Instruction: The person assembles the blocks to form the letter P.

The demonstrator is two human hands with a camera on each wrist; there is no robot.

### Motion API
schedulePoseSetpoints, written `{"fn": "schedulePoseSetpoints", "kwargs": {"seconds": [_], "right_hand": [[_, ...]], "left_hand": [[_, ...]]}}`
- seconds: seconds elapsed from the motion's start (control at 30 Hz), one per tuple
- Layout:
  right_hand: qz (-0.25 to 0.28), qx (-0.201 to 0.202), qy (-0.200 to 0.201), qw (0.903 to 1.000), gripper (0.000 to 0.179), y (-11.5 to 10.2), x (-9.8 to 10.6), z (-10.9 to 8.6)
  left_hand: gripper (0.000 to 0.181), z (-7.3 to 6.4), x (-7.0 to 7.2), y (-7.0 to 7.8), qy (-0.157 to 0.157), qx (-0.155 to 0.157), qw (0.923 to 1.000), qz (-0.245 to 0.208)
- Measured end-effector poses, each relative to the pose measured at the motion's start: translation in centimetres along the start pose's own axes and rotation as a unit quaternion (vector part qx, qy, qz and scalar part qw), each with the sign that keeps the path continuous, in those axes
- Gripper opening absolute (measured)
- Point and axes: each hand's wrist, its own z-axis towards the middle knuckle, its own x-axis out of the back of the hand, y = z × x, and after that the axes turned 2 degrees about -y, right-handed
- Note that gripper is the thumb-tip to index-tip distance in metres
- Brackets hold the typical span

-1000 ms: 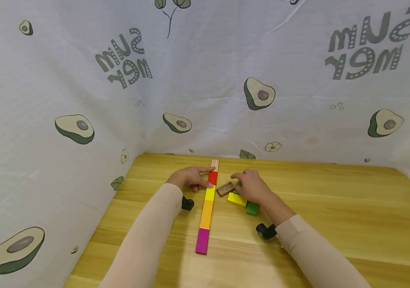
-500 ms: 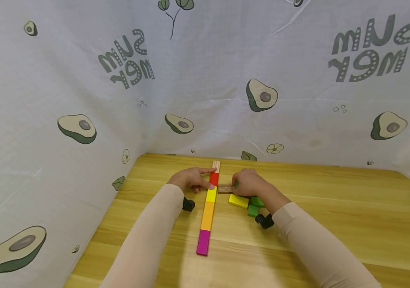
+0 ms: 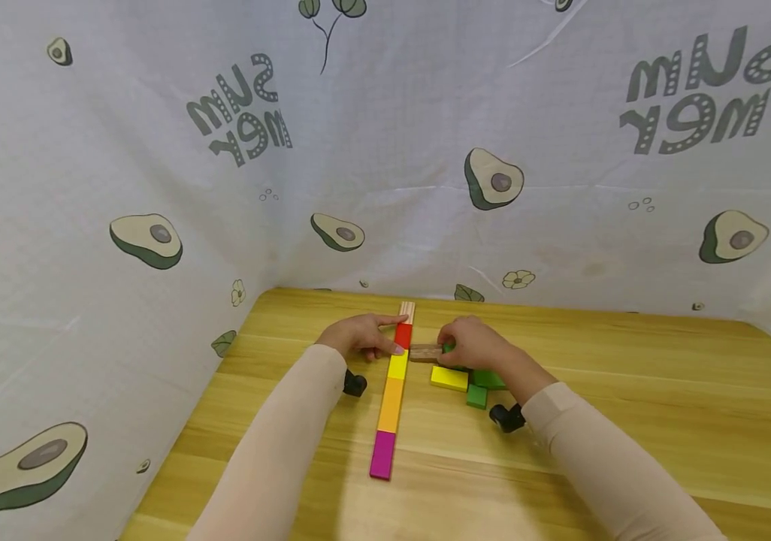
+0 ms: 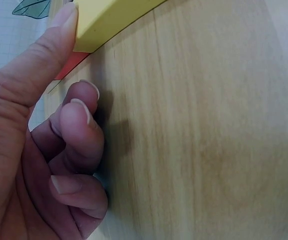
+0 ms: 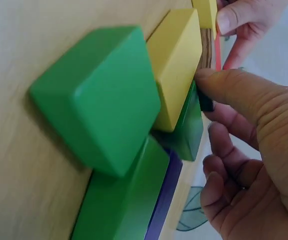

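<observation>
A straight row of flat blocks runs away from me: magenta (image 3: 382,454), orange (image 3: 390,406), yellow (image 3: 397,367), red (image 3: 403,336) and striped pale wood (image 3: 408,309) at the far end. My left hand (image 3: 360,336) rests at the row's left side, index finger stretched to the pale block and thumb (image 4: 58,35) against the yellow one, the other fingers loosely bent. Thumb and index finger of my right hand (image 3: 472,344) pinch a brown wood-grain block (image 3: 425,353), which lies crosswise with its left end at the row near the red-yellow joint.
Close below my right hand lie a loose yellow block (image 3: 449,378) and several green blocks (image 3: 476,396). A purple block (image 5: 165,195) shows beside a green one in the right wrist view. A patterned white curtain (image 3: 385,150) hangs behind the table (image 3: 595,376).
My right hand has taken hold of the brown block and turned it from slanted to square with the row, its end now at the row. My left hand has stayed in place.
</observation>
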Motion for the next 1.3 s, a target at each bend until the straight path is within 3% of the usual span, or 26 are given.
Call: {"fn": "schedulePoseSetpoints", "kwargs": {"seconds": [0.3,0.6,0.87,1.17,1.3], "right_hand": [[0.087,-0.028,-0.003,0.9958,0.034,2.2,0.5,0.3],[0.136,-0.057,0.063,0.9871,0.035,4.4,0.2,1.3],[0.178,-0.112,0.085,0.9739,0.043,5.0,0.0,3.3],[0.178,-0.151,0.069,0.9698,0.045,5.5,-0.2,5.6],[0.141,-0.148,0.068,0.9765,0.044,5.6,-0.1,6.5]], "left_hand": [[0.080,0.0,0.1,0.0,0.002,-0.001,1.0000,0.003],[0.080,0.3,0.0,-0.1,0.002,0.003,0.9999,-0.015],[0.081,0.2,0.1,0.1,0.010,0.013,0.9999,-0.003],[0.080,0.0,0.1,0.1,0.007,0.006,1.0000,0.002],[0.080,0.2,0.2,0.0,0.008,0.015,0.9998,-0.006]]}}
